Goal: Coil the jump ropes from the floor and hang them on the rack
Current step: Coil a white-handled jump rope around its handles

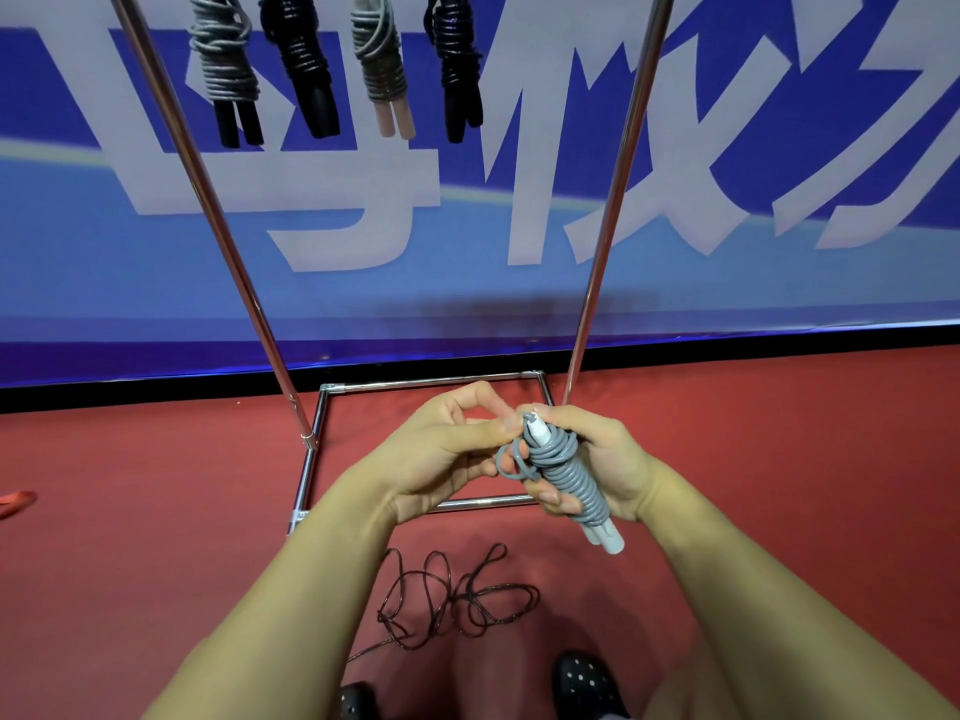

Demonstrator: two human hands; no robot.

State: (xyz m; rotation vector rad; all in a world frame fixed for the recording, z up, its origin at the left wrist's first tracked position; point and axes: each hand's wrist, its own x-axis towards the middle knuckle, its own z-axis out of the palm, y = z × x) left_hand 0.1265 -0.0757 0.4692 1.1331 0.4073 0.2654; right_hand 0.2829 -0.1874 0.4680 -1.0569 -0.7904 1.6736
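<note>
Grey plastic jump rope, wound in tight turns around its two white handles, sits just right of the frame's centre, held between both hands in front of the chrome tube rack. The right hand wraps curled fingers around the coiled bundle, gripping it at a slant with the handle ends pointing toward the lower right. The left hand pinches the loose end of the cord at the top of the bundle, thumb and forefinger pressed together, with a small loop lying just below its fingertips. Across the top of the frame, four coiled rope bundles already hang from the rack, two grey and two black. On the red floor at lower centre, a thin dark cord jump rope lies loose and uncoiled near the person's black shoes. Judging from this, the grey rope's winding looks nearly finished, with tucking the end and hanging it yet to do, and the dark rope not yet begun.
</note>
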